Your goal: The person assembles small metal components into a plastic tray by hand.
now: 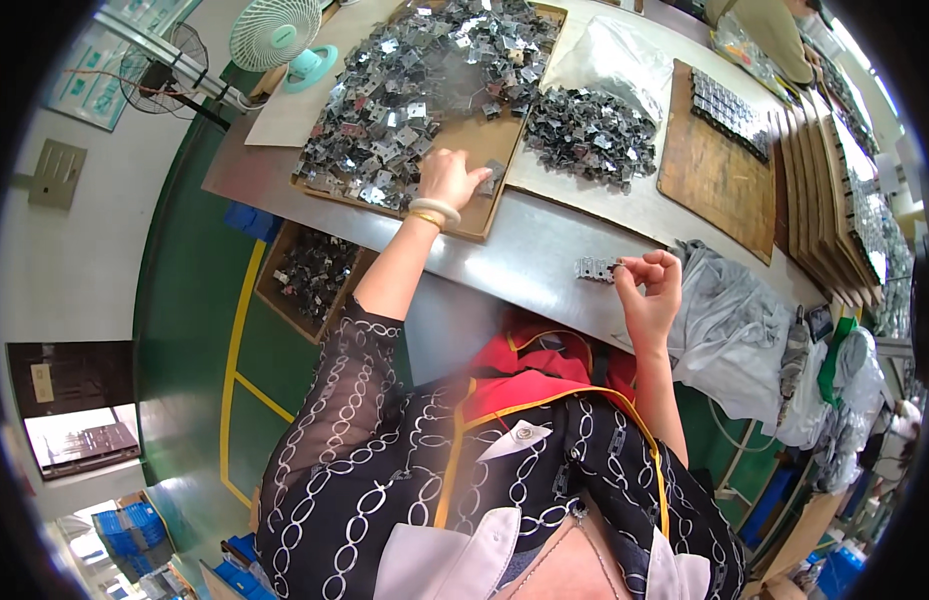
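Observation:
My left hand (450,181) reaches over the near right part of a shallow wooden tray (481,222). Its thumb stands apart from the fingers, and I see nothing held in it; the fingertips are partly hidden. Just past the thumb is a small grey metal piece (494,177). A heap of small shiny metal pieces (394,110) fills most of the tray. Above the table's front edge, my right hand (651,285) pinches a short strip of joined metal pieces (595,268) between thumb and fingers.
Right of the tray lies a second heap of dark metal pieces (591,135), with a clear plastic bag (614,65) behind it. A wooden board (709,170) carries rows of parts. Grey cloth (729,310) hangs over the edge. A fan (276,35) stands far left; a person (769,35) sits far right.

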Motion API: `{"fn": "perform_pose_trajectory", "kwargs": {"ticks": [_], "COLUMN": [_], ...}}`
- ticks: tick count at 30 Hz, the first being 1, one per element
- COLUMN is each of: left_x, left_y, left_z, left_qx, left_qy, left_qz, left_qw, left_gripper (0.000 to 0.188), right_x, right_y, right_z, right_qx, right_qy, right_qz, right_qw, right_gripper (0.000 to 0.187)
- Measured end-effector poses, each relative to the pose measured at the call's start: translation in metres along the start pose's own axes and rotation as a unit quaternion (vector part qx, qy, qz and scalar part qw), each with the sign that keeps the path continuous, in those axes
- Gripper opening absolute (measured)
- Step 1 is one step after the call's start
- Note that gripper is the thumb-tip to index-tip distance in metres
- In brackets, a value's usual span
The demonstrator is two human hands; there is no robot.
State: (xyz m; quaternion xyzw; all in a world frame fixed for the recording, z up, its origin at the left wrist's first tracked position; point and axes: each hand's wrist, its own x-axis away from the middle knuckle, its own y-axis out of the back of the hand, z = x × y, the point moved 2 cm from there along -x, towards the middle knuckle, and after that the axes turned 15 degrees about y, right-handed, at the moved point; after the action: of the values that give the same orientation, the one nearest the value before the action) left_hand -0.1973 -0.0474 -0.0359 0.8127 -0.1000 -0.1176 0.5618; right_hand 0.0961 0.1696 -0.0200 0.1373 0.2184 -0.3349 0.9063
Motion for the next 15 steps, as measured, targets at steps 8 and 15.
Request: {"fn": "perform_pose_trajectory", "kwargs": {"ticks": [8,15], "left_x": [0.036,0.056], "left_y": [-0.007,0.001], "left_z": [-0.002,-0.008], "left_qx": [0.038,0.11], "left_qy": [0.018,0.059], "left_qz": [0.097,0.128], "left_qw": [0.994,0.984], "left_gripper": [0.039,0.028], "right_x": [0.008,0.005], "right_y": [0.009,0.006], "right_z": [-0.006,-0.004], "right_qx": [0.002,-0.029], "right_qy": [0.009,-0.022], "right_qz": [-0.01,-0.043], "right_qw": [1.0,0.998], "right_gripper": [0.037,0.037]}}
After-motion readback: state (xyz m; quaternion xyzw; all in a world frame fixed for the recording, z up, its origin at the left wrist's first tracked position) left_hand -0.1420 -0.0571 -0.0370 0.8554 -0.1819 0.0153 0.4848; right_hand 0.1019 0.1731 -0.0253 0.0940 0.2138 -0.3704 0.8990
